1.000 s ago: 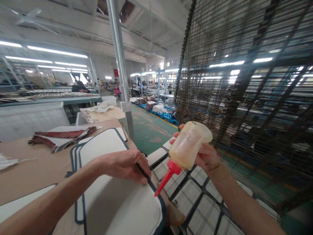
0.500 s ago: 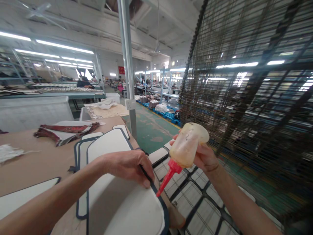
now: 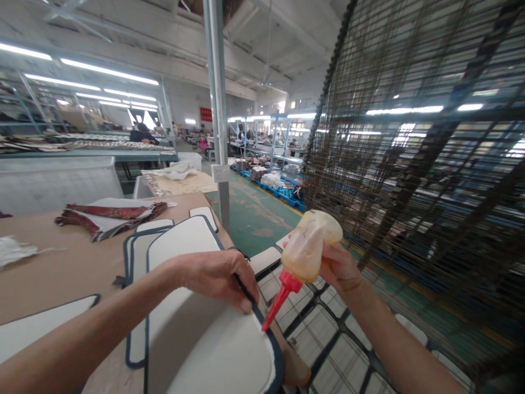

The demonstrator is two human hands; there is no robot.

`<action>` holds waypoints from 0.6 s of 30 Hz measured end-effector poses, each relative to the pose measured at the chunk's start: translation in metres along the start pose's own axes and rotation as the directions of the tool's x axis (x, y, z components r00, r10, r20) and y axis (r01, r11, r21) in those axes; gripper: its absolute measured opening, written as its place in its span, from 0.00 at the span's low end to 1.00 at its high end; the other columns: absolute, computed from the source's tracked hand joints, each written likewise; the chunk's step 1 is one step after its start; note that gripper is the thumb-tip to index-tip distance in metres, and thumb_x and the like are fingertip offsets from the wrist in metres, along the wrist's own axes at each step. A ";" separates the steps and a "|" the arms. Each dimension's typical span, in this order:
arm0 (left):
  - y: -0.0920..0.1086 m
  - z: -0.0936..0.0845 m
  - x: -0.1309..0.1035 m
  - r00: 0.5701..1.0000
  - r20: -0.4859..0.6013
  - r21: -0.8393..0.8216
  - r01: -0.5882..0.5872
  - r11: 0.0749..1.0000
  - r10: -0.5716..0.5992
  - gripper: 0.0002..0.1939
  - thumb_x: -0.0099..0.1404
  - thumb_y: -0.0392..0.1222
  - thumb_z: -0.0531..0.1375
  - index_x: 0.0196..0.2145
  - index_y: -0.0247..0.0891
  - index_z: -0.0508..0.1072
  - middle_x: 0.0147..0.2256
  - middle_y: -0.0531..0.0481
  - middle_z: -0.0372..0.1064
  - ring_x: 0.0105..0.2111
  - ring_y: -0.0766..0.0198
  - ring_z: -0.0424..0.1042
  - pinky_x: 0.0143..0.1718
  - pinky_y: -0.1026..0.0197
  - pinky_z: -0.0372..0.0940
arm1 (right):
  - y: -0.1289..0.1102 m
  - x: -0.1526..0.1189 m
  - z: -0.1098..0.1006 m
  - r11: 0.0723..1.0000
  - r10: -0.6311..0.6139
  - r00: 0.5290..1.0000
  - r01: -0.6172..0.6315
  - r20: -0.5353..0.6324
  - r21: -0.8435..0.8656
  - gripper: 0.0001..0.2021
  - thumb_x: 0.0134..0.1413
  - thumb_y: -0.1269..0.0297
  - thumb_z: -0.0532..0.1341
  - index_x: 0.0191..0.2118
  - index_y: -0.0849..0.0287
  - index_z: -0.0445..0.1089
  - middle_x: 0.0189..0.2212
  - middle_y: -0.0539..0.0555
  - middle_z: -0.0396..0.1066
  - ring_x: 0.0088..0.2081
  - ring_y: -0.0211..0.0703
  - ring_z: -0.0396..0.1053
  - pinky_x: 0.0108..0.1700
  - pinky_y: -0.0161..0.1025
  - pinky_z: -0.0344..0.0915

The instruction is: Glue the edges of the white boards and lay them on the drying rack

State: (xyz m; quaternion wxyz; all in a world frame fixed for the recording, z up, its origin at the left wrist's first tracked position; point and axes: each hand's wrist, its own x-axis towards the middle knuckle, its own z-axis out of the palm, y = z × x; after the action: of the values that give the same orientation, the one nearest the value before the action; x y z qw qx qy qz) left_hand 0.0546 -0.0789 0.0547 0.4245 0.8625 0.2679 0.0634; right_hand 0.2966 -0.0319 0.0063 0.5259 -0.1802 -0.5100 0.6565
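A white panel with dark blue edging lies on the brown table in front of me. My left hand pinches its edging near the right side, thumb on the white face. My right hand grips a yellowish translucent squeeze bottle, tipped nozzle-down. Its red nozzle ends at the inner border of the edging, just below my left fingers. The bottle's side looks dented. More edged panels lie partly beneath the large one.
On the brown table rest folded red-and-white fabric pieces and white cloth. A metal post stands ahead. Wire racks rise at right, with panels on a lower grid. People sit farther off.
The bottle and my right hand have shifted slightly left, and the bottle's side looks more squeezed in. The nozzle tip has moved slightly down along the edging. My left hand keeps its pinch.
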 end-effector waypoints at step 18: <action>0.002 -0.001 -0.002 1.000 0.019 -0.063 0.015 0.998 -0.014 0.15 0.62 0.46 0.62 0.39 0.31 0.81 0.30 0.44 0.77 0.28 0.65 0.69 0.31 0.69 0.63 | 0.001 0.002 -0.001 1.000 0.006 0.999 -0.006 0.036 -0.010 0.22 0.29 0.53 0.74 0.35 0.54 0.76 0.35 0.54 0.77 0.37 0.57 0.74 0.48 0.55 0.70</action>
State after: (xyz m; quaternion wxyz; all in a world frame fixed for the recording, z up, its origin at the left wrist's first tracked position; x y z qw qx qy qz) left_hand 0.0539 -0.0803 0.0568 0.4545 0.8473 0.2680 0.0610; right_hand 0.2961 -0.0301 0.0061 0.5135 -0.1726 -0.5222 0.6586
